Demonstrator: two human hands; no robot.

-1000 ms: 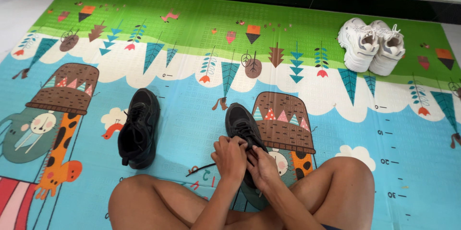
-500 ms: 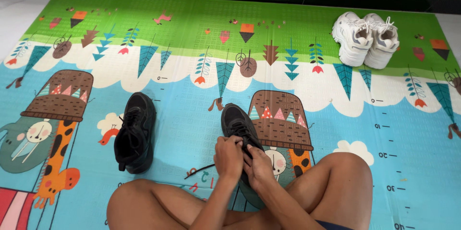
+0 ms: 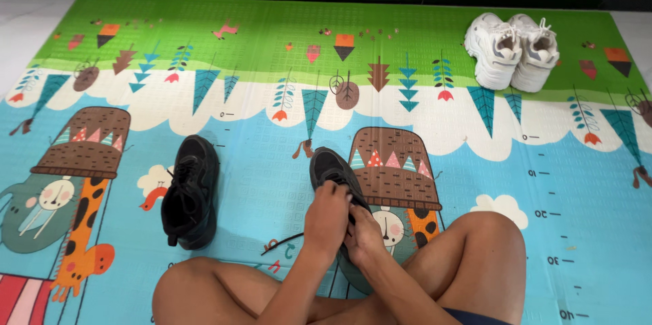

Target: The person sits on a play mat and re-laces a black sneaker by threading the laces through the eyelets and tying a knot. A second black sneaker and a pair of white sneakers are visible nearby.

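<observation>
1. Seated cross-legged on the play mat (image 3: 557,182), you work the laces of the black shoe (image 3: 333,170) between your knees.
2. Your left hand (image 3: 327,220) and right hand (image 3: 365,233) have fingers pinched on lace; next, draw it snug.

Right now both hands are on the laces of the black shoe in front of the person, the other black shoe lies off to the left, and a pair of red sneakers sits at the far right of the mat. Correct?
Not quite: the sneakers at the far right are white, not red, as the head view shows. The rest holds: the left hand and right hand are on the laces of the black shoe, and the other black shoe lies to the left on the mat.
</observation>
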